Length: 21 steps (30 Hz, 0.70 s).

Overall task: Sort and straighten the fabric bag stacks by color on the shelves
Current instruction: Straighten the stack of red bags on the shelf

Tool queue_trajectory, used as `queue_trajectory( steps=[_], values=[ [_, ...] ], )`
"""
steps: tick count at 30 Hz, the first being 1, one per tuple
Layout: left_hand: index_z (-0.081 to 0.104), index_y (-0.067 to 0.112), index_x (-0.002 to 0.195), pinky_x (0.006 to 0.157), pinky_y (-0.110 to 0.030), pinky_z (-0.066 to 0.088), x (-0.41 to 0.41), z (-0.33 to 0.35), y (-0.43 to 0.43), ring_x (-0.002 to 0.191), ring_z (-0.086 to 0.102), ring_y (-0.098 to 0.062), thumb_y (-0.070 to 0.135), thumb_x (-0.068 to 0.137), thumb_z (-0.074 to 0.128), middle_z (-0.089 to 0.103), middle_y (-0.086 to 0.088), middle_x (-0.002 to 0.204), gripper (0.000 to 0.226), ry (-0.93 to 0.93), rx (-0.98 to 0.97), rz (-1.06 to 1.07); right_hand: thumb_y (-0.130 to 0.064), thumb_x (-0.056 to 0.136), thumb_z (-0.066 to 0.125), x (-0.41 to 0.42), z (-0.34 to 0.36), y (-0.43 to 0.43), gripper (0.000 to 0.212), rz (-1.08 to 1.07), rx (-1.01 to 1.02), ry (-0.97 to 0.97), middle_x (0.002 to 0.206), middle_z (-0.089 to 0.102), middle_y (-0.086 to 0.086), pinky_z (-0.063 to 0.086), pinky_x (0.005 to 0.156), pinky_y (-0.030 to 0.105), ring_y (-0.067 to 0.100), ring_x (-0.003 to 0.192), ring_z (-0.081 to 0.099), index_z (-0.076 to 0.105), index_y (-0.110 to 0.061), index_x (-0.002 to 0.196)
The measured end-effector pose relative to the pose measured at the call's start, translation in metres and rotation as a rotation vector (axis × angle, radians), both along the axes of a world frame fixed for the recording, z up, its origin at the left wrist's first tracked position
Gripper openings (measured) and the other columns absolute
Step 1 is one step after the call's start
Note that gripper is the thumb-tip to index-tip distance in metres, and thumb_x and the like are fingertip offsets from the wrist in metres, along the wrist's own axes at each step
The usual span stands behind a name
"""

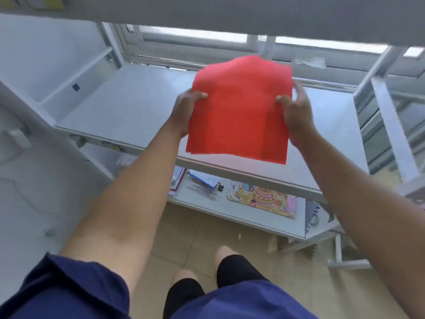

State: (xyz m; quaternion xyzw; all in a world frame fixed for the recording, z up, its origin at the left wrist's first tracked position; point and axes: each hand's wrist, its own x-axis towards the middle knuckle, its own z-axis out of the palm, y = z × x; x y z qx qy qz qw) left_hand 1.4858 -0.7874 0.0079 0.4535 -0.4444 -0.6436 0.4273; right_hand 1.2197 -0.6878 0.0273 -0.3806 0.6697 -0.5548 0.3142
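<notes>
A flat stack of red fabric bags (239, 111) hangs in the air above the white middle shelf (128, 107). My left hand (184, 111) grips the stack's left edge, thumb on top and fingers underneath. My right hand (296, 111) holds the right edge, its thumb pressed on the red fabric and its fingers spread behind the edge. The stack's near edge reaches past the shelf's front lip. The picture is slightly blurred.
A shelf board runs across the top (253, 14). On the lower shelf lie a cartoon cake picture (262, 199) and a clear packet with blue paper (202, 183). White uprights (395, 130) stand to the right, windows behind. Tan floor tiles and my feet (225, 252) are below.
</notes>
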Motion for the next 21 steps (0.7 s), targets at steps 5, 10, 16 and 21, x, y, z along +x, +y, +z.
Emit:
queue_trajectory(
  steps=[5,10,16,21],
  values=[
    [0.075,0.01,0.108,0.086,-0.049,0.062,0.008,-0.095,-0.022,0.085,0.071,-0.026,0.014,0.077,0.079,0.077,-0.012,0.103,0.032,-0.459,-0.042,0.059,-0.021,0.082,0.07,0.013,-0.087,-0.016,0.03,0.086,0.34,-0.011,0.111,0.076,0.017,0.06,0.071,0.036,0.022,0.079,0.072,0.071,-0.006,0.108],
    [0.07,0.009,0.124,0.093,-0.041,0.059,0.012,-0.117,-0.044,0.102,0.072,-0.027,0.021,0.084,0.083,0.074,-0.011,0.116,0.044,-0.62,-0.161,0.076,-0.014,0.086,0.067,0.02,-0.114,-0.039,0.005,0.095,0.385,0.145,0.101,0.077,0.01,0.06,0.086,0.042,0.026,0.091,0.073,0.071,-0.016,0.088],
    [0.072,0.013,0.127,0.095,-0.038,0.058,0.027,-0.108,-0.091,0.102,0.072,-0.025,0.035,0.076,0.09,0.075,-0.011,0.113,0.058,-0.826,-0.257,0.12,-0.012,0.093,0.061,0.025,-0.11,-0.068,0.012,0.141,0.375,0.14,0.097,0.072,0.003,0.058,0.086,0.038,0.023,0.093,0.071,0.066,-0.022,0.088],
    [0.075,0.017,0.126,0.087,-0.026,0.052,0.032,-0.103,-0.095,0.101,0.072,-0.022,0.03,0.08,0.088,0.077,-0.009,0.108,0.051,-0.902,-0.26,0.064,-0.014,0.092,0.062,0.032,-0.114,-0.066,0.015,0.153,0.392,0.135,0.106,0.072,0.003,0.058,0.091,0.038,0.023,0.1,0.07,0.066,-0.022,0.105]
  ],
)
